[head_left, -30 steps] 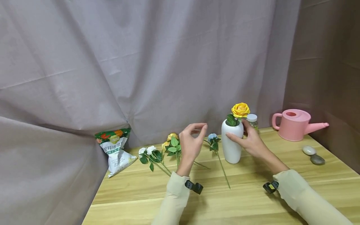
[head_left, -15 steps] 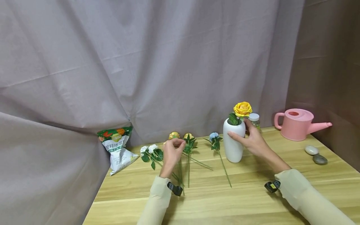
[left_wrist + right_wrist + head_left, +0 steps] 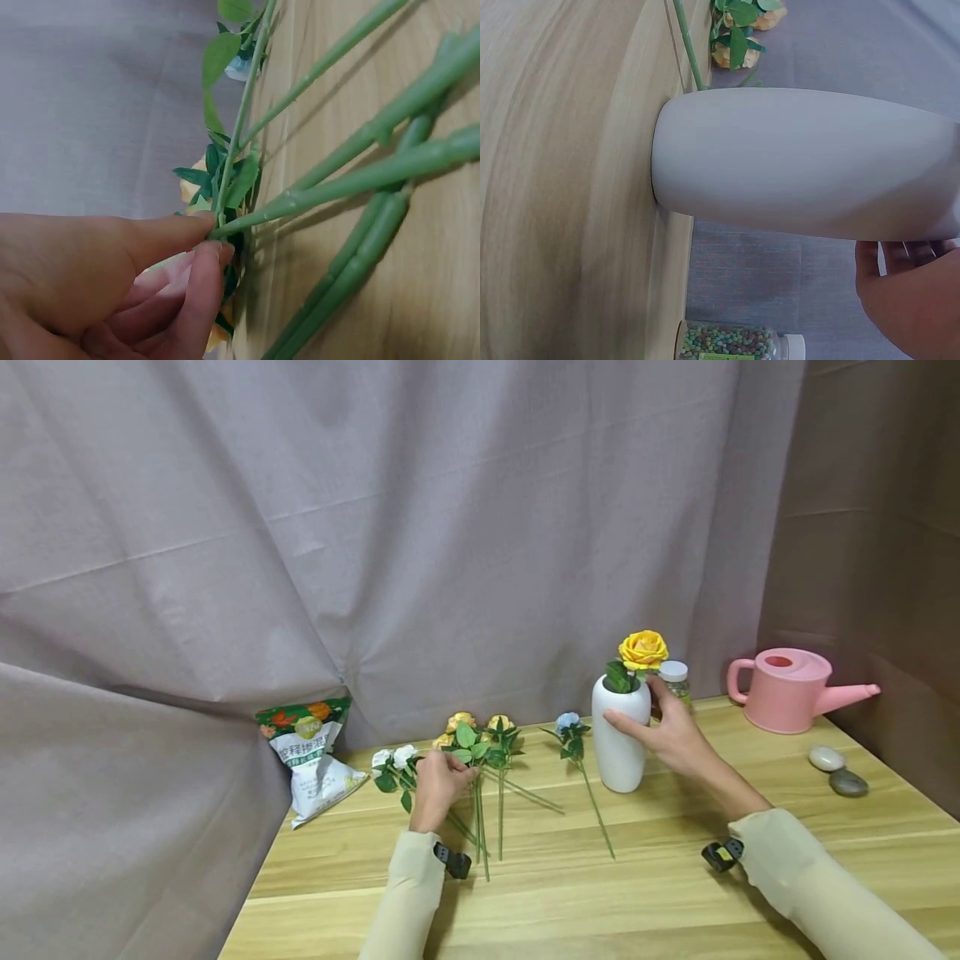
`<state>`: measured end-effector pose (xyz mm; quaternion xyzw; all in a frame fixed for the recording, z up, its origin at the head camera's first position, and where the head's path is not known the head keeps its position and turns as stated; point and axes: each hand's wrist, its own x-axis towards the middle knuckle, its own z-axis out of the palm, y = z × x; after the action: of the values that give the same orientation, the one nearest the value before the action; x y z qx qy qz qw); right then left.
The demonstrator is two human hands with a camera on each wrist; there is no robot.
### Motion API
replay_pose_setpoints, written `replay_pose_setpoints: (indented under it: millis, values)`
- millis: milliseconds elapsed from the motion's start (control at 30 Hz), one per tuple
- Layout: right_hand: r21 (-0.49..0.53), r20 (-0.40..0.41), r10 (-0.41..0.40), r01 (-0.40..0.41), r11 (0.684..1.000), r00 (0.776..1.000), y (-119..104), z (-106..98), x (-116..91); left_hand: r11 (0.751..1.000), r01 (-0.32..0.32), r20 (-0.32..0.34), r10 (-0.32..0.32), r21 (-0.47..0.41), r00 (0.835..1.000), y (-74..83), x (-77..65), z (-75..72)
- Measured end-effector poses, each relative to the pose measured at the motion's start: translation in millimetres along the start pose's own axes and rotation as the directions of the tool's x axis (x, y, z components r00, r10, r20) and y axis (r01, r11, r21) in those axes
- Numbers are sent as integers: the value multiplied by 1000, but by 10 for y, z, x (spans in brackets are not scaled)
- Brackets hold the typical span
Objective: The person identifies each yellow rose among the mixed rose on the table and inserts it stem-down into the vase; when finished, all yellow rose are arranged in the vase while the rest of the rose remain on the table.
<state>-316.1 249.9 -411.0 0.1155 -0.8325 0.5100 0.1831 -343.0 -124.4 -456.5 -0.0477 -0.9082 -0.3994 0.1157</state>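
My left hand pinches a green stem among the yellow roses lying on the table; in the left wrist view, thumb and fingertips meet at a fork in the stem. Just left of that hand lie white roses, partly covered by it. My right hand grips the upper side of a tall white vase, thumb across the front and fingers round the far side. One yellow rose stands upright in the vase. A blue rose lies between the vase and the yellow roses.
Behind the vase stands a jar of coloured pellets with a white lid. A pink watering can is at the back right, two stones in front of it. A printed bag leans against the curtain at left.
My left hand has moved left and down from beside the blue rose to the yellow rose stems, and its fingers have closed on one. The right hand stays at the vase.
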Motion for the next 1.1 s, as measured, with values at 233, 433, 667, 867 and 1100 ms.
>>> replay_pose_setpoints:
  millis: [233,433,667,867,1100]
  values:
    - [-1,0,4,-4,1000,1000,7,-1,6,993,88,62,-83,-78,995,48,10,-41]
    - [3,2,7,-7,1000,1000,22,-4,16,993,65,15,-64,-96,998,86,45,-98]
    - [2,10,14,-14,1000,1000,61,5,37,975,86,30,-82,-203,996,168,73,-150]
    - [7,13,10,-10,1000,1000,77,28,48,944,34,23,-28,-329,999,265,73,-168]
    - [-4,8,20,-20,1000,1000,51,17,38,896,-87,26,110,-436,994,348,87,-31]
